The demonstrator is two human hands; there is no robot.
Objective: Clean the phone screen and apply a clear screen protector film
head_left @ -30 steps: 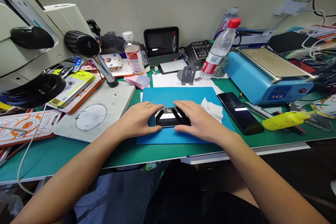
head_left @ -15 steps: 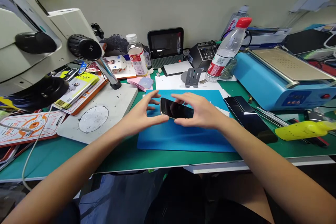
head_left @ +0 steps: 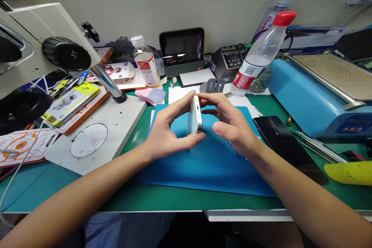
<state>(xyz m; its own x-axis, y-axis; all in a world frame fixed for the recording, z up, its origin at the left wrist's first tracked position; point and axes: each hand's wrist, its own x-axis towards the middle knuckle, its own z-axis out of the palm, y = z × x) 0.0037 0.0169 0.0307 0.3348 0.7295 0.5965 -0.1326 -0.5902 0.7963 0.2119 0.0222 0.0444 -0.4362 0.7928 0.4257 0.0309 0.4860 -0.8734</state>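
A slim, silver-edged smartphone [head_left: 197, 114] is held up on its long side above a flat, bright blue rubbery mat [head_left: 200, 174], its short end with the charging port turned to the viewer. The left hand [head_left: 162, 133] grasps it between the thumb at the lower edge and fingers at the upper edge. The right hand [head_left: 235, 126] is loosely curved beside it, thumb clear; whether its fingertips touch the phone's upper edge cannot be told. The mat lies on a green-topped desk [head_left: 174, 201]. Right of it rests a glossy black rectangular slab [head_left: 279, 135]; behind stand a grey slotted stand [head_left: 215, 84] and a clear plastic bottle with a red cap [head_left: 257, 60]. Farther left sits a white microscope base [head_left: 123, 116] with a round plate.
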